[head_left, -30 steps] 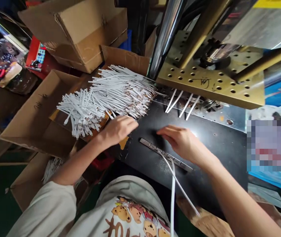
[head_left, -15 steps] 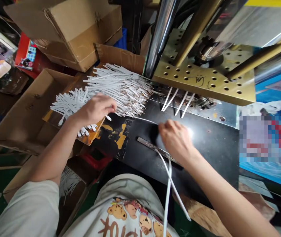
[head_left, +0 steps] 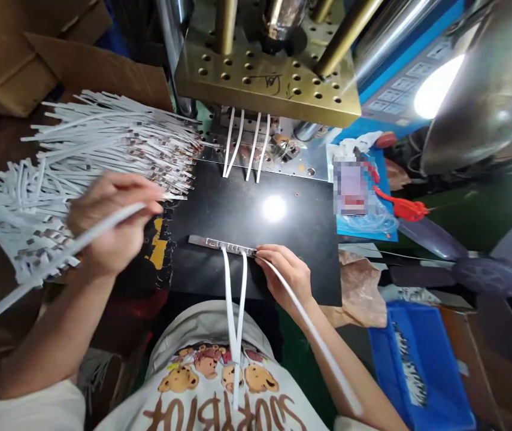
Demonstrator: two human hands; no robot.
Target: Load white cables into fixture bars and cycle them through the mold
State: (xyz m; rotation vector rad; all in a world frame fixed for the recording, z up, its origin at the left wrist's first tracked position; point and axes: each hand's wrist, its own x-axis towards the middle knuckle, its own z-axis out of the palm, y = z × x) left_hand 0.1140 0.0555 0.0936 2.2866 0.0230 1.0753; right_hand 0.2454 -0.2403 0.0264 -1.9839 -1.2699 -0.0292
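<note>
1. Head view looks down on a black bench (head_left: 282,239) with a press standing at its far edge.
2. The left hand (head_left: 112,224) is raised over the left side, its fingers (head_left: 150,206) pinched narrow around one white strip (head_left: 58,257), which runs down and left out of the frame.
3. Just beyond that hand lies a big pile of white strips (head_left: 103,137), spread across the far left and tipped with small metal ends.
4. The right hand (head_left: 285,275) rests on the near part of the bench, its fingers closed on the end of another white strip (head_left: 314,341) that trails back along the forearm.
5. That strip's end meets the right end of a thin metal bar (head_left: 220,244) lying across the bench; whether it is already seated in the bar I cannot quite tell.
6. Two more white strips (head_left: 235,311) hang from the bar's middle toward the person's shirt.
7. At the far edge, four strips (head_left: 247,143) stick out from under the brass perforated plate (head_left: 264,78) of the press.
8. A blue bin (head_left: 417,365) sits near right, and a red-handled tool (head_left: 402,206) lies right of the bench.
</note>
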